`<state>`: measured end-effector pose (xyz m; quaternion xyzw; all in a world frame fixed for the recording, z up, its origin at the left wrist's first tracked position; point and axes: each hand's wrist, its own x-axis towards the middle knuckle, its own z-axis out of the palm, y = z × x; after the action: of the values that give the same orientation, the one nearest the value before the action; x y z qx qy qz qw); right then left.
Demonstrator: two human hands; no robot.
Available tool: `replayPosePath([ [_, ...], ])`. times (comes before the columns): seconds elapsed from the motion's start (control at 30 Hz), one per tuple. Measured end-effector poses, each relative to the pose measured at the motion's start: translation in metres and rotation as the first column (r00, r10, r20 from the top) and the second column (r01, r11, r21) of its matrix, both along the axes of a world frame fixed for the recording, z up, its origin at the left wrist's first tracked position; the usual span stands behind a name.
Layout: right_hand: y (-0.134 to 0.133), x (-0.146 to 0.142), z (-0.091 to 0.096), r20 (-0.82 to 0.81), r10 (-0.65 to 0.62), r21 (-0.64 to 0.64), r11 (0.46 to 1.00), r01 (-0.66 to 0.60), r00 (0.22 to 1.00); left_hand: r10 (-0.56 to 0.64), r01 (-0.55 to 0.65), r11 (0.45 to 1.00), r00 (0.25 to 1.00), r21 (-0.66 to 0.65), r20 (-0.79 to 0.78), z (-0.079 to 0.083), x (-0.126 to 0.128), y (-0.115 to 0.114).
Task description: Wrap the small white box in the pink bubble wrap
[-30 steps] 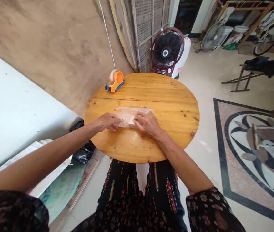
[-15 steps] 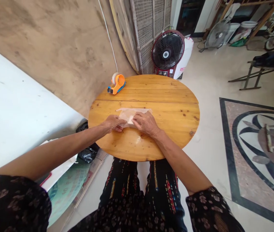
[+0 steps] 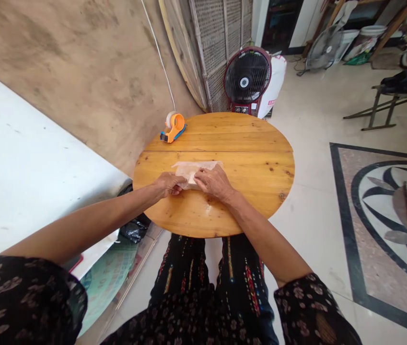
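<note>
A thin, translucent whitish sheet (image 3: pixel 187 169) lies near the middle of the round wooden table (image 3: pixel 253 165). On it, between my hands, sits a small whitish piece (image 3: pixel 192 179) that is too small to make out. My left hand (image 3: pixel 169 184) pinches the sheet's near left corner between thumb and fingers. My right hand (image 3: pixel 215 183) is closed, its bent fingertips gripping the sheet over the whitish piece. Its palm hides the sheet's right end.
An orange tape dispenser (image 3: pixel 175 127) with a roll of tape stands at the table's back left. Beyond the far edge is a dark red fan (image 3: pixel 247 79). A brown panel (image 3: pixel 91 72) borders the left, and a folding stool (image 3: pixel 386 108) stands at the right.
Both hands stay on the sheet with almost the same hold; the right fingers have shifted slightly left. The view has turned a little.
</note>
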<state>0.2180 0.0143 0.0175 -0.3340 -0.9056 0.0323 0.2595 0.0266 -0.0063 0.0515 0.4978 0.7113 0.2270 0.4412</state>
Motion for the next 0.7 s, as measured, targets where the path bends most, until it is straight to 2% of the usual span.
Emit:
replayPosePath([
  [0.1,0.0,0.0,0.001,0.01,-0.002,-0.016,1.0,0.002,1.0,0.129,-0.127,0.99,0.991,-0.056,0.043,0.005,0.006,-0.001],
  [0.23,0.001,0.0,0.001,0.015,0.01,-0.024,1.0,-0.009,1.0,0.186,-0.183,0.982,0.98,-0.045,0.076,0.013,0.016,-0.002],
  [0.4,0.001,0.001,0.002,0.045,0.0,-0.04,0.999,0.002,0.999,0.186,-0.185,0.983,0.979,-0.017,0.084,0.018,0.022,0.0],
  [0.7,-0.002,0.001,0.005,0.019,0.006,-0.095,0.996,-0.004,1.0,0.117,-0.121,0.99,0.991,0.066,0.058,0.021,0.027,0.004],
])
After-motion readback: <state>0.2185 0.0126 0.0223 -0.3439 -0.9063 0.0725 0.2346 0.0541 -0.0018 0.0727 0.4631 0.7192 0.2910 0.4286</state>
